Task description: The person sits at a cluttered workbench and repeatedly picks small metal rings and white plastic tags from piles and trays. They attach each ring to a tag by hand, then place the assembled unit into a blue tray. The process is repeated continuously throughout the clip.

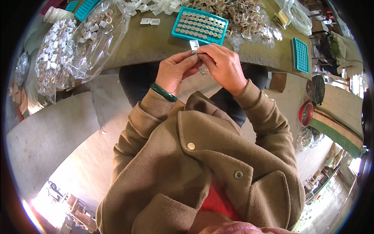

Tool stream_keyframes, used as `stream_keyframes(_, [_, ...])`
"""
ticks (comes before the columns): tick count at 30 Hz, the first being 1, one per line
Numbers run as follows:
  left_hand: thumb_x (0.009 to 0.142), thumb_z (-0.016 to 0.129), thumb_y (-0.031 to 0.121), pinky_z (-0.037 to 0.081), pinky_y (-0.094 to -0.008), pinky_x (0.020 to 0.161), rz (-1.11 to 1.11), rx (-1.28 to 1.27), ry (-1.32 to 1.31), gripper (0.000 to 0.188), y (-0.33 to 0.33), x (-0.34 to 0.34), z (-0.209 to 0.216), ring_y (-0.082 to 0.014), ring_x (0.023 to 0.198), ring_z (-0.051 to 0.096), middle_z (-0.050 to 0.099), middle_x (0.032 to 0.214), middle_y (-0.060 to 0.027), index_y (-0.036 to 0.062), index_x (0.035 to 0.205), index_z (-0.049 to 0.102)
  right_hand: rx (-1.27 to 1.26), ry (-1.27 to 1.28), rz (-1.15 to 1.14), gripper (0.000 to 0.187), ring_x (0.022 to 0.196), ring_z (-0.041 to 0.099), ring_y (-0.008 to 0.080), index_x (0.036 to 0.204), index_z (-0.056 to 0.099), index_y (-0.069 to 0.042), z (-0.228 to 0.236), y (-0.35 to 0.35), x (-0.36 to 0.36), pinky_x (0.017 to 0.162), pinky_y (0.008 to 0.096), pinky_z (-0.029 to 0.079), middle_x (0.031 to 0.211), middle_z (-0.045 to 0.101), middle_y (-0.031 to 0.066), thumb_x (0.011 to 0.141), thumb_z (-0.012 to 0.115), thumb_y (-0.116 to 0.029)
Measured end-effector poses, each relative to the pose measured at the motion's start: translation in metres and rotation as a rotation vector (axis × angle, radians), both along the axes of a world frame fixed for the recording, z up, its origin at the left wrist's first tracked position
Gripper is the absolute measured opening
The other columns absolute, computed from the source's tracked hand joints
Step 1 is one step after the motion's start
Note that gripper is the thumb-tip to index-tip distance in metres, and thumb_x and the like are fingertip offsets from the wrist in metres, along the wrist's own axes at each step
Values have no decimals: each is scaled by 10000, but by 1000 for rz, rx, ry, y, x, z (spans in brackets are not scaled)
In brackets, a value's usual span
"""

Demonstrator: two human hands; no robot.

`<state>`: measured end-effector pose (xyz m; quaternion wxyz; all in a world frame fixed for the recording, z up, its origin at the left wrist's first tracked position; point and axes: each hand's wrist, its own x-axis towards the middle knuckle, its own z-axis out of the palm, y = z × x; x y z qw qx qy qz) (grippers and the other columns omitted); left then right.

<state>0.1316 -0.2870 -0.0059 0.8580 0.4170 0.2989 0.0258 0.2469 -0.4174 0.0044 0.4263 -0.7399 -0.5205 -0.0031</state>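
My left hand and my right hand meet at the table's front edge, fingertips pinched together. Between them is a tiny metallic part, mostly covered by the fingers. A small white plastic holder shows just beyond the fingertips; whether they grip it or it lies on the table, I cannot tell. Below the right fingers hang small clear or shiny bits, too small to name. Just past my hands lies a teal tray with rows of round silvery pieces.
White plastic pieces and a big heap of small clear parts lie on the table. Plastic bags of white pieces stand at left. Another teal tray rests at right, above a red bowl.
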Motion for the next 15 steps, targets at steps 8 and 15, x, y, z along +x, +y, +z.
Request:
stream_keyframes(8, [949, 610, 108, 547, -217, 828, 27, -180, -57, 272, 8, 6, 8, -122, 927, 664, 679, 1062, -80, -13, 1192, 629, 122, -137, -11, 225, 739, 599, 299, 950, 582, -76, -9, 11, 7, 628, 378, 485, 815, 584, 89, 765, 674, 12])
stream_keyframes(15, [941, 617, 92, 554, -233, 800, 34, 104, -84, 281, 2, 6, 9, -125, 872, 678, 698, 1017, -95, -18, 1199, 627, 117, -89, 90, 175, 703, 610, 294, 940, 612, -64, -7, 9, 17, 608, 363, 491, 783, 600, 82, 792, 665, 12])
